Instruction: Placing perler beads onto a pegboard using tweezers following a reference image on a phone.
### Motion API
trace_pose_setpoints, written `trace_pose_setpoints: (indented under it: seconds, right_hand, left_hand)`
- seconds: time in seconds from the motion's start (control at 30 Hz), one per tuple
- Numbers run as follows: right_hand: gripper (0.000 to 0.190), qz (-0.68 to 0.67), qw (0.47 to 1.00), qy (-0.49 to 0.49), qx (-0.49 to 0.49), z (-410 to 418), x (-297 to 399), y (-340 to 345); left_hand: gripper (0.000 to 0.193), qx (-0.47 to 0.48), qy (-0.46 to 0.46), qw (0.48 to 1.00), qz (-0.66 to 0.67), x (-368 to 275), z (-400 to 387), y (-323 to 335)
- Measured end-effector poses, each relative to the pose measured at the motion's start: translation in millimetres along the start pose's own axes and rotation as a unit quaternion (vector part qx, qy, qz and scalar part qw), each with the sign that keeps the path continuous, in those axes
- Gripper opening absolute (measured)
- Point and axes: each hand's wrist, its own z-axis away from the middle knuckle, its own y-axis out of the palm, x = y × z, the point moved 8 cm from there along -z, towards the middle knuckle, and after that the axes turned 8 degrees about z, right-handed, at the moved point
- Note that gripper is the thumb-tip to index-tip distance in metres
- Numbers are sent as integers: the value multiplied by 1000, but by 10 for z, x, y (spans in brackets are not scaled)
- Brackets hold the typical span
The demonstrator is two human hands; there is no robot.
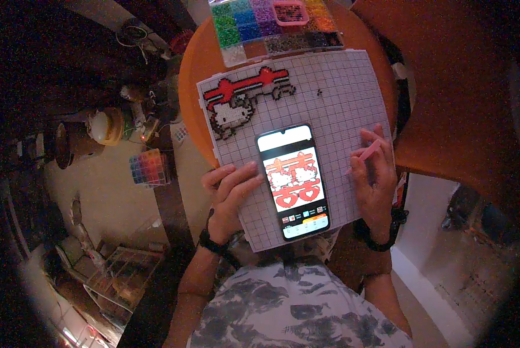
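My left hand [233,191] rests on the left edge of the white gridded pegboard [347,108], its fingertips beside a smartphone [294,182]. The phone lies on the board, its lit screen showing a red and white pixel pattern. My right hand [375,182], on the board's right side, holds a pink pen-like tool [368,152] between thumb and fingers. Red, black, grey and white fuse beads form a partial design [234,102] at the board's upper left, with a cat face below a red band. A few dark loose beads [319,92] lie to its right.
Beyond the board, a compartment box of coloured beads [242,26] stands on the round orange table [195,104], a small pink tray [290,13] of dark beads on it. Another box of coloured beads [149,167] is lower down at left. An orange-brown surface [451,108] lies at right.
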Motion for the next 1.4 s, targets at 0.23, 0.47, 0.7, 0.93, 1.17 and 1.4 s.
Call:
trace_pose_setpoints:
  seconds: [0.23, 0.47, 0.7, 0.93, 1.17, 1.4]
  right_hand:
    - [13, -5, 1000, 1, -2, -10, 17, -15]
    - [12, -2, 1000, -1, -5, -20, 21, -19]
    - [11, -6, 1000, -8, -4, -9, 6, -4]
    - [11, -27, 1000, 8, -4, -3, -6, -9]
    - [7, -34, 999, 12, -4, -13, 40, -32]
    - [9, -88, 995, 31, 20, 39, 104, -299]
  left_hand:
    - [46, -4, 4, 1000, 0, 1, 0, -5]
    - [45, -2, -3, 1000, 5, 5, -4, -6]
    - [45, -14, 0, 1000, 11, -6, -12, -11]
    - [44, -8, 6, 1000, 2, -4, -10, -5]
    - [45, -14, 9, 1000, 7, 2, 7, -18]
    - [46, -15, 8, 1000, 17, 50, 53, 38]
